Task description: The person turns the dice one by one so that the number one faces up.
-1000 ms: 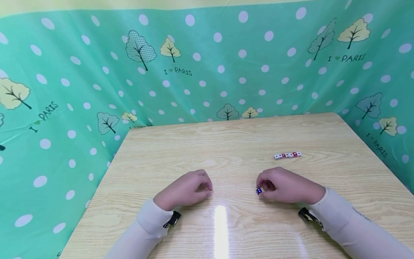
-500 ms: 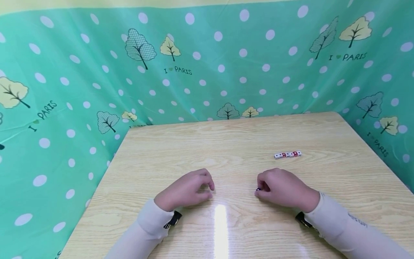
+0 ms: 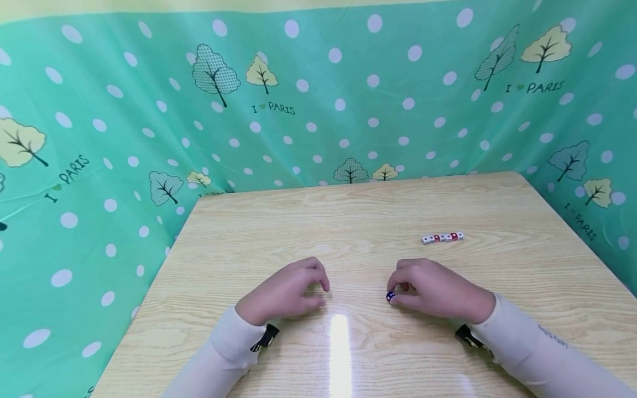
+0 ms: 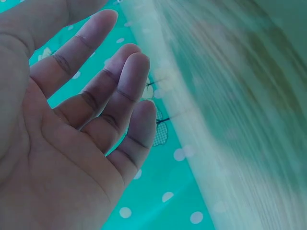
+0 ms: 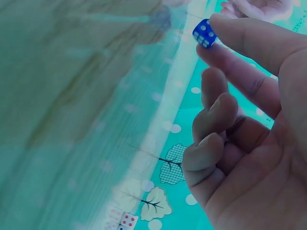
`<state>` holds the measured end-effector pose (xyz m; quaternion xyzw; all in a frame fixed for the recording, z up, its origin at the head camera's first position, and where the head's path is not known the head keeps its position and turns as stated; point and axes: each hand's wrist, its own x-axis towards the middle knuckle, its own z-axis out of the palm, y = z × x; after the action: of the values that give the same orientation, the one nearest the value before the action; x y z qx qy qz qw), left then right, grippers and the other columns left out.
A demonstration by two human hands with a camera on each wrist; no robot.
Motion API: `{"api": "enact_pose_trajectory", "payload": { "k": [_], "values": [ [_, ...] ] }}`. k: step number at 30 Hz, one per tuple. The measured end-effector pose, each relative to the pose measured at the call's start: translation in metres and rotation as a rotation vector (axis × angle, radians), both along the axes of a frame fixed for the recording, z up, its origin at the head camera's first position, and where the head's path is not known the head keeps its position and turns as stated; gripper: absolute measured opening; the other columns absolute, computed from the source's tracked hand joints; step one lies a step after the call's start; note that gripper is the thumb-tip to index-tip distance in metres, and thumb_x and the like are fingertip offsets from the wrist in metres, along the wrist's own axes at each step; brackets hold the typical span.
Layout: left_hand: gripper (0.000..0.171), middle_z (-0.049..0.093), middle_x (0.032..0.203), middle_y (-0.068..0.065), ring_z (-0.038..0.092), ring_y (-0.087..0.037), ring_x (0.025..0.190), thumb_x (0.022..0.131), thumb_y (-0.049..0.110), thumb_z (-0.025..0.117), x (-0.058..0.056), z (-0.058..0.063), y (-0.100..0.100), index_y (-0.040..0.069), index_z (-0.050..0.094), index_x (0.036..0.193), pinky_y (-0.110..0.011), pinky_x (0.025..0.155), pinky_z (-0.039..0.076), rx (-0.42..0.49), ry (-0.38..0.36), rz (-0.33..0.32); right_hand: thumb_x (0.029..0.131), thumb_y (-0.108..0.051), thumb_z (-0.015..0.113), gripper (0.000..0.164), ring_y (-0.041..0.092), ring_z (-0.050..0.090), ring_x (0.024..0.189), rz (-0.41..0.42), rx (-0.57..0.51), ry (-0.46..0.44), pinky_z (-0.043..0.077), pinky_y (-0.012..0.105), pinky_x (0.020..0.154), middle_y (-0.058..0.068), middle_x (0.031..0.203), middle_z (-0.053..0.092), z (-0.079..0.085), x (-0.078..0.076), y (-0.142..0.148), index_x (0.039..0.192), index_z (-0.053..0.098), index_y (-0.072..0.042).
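A blue die with white pips (image 5: 205, 33) is pinched between the thumb and index finger of my right hand (image 3: 435, 290), its other fingers curled towards the palm in the right wrist view. The same die shows at the fingertips in the head view, low over the table. My left hand (image 3: 286, 293) rests at the table's left middle with loosely bent fingers and holds nothing. In the left wrist view its palm (image 4: 62, 158) faces the camera. Beyond my right hand lies a straight row of white and red dice (image 3: 442, 238).
The light wood table (image 3: 298, 226) has a bright light streak (image 3: 340, 354) reflected at its front. A green polka-dot curtain (image 3: 308, 88) hangs behind it and along both sides. Dark wrist cameras (image 3: 265, 338) sit at the cuffs.
The blue die, mostly hidden in my right fingers half a second ago, shows again at the fingertips, slightly further left than a second ago. My left hand has barely moved; the row stays put.
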<state>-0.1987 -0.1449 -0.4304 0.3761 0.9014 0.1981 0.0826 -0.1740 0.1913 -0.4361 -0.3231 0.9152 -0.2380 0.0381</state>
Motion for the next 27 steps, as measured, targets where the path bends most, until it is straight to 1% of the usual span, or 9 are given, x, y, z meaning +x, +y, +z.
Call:
{"api": "enact_pose_trajectory", "payload": {
  "k": [5,8,17,22,27],
  "values": [
    [0.016,0.059,0.113,0.011,0.063,-0.016,0.104,0.09,0.024,0.08,0.0,0.002,-0.002,0.019,0.074,0.105,-0.033,0.094,0.051,0.006,-0.004,0.012,0.092,-0.028,0.08,0.008,0.002,0.054,0.073,0.054,-0.057,-0.093,0.05,0.022,0.066,-0.019,0.084,0.059,-0.002,-0.007,0.005,0.1,0.079,-0.031],
    [0.016,0.06,0.113,0.011,0.063,-0.016,0.104,0.091,0.024,0.08,0.0,0.002,-0.002,0.019,0.074,0.105,-0.033,0.094,0.051,0.007,-0.007,0.007,0.093,-0.031,0.079,0.009,0.001,0.053,0.071,0.072,-0.067,-0.12,0.049,0.022,0.064,-0.018,0.081,0.06,-0.005,-0.01,0.009,0.102,0.08,-0.031],
    [0.015,0.059,0.114,0.013,0.063,-0.015,0.105,0.091,0.025,0.078,0.0,0.0,-0.001,0.021,0.073,0.104,-0.033,0.094,0.051,-0.001,-0.011,0.009,0.094,-0.033,0.077,0.011,0.003,0.055,0.072,0.063,-0.077,-0.202,0.05,0.023,0.064,-0.017,0.082,0.064,-0.01,-0.017,0.019,0.104,0.081,-0.031],
    [0.015,0.061,0.114,0.012,0.063,-0.016,0.103,0.091,0.024,0.079,0.0,-0.001,-0.001,0.021,0.074,0.104,-0.033,0.093,0.051,0.003,-0.004,0.006,0.093,-0.032,0.079,0.011,0.003,0.055,0.072,0.051,-0.072,-0.213,0.049,0.023,0.064,-0.017,0.081,0.065,-0.012,-0.02,0.023,0.104,0.081,-0.031],
    [0.014,0.061,0.112,0.012,0.063,-0.015,0.101,0.091,0.026,0.079,0.0,-0.001,-0.001,0.02,0.074,0.103,-0.032,0.092,0.051,-0.009,-0.021,0.015,0.092,-0.03,0.08,0.011,0.002,0.053,0.07,0.055,-0.064,-0.201,0.047,0.022,0.063,-0.016,0.077,0.062,-0.013,-0.022,0.025,0.103,0.081,-0.032]
  ]
}}
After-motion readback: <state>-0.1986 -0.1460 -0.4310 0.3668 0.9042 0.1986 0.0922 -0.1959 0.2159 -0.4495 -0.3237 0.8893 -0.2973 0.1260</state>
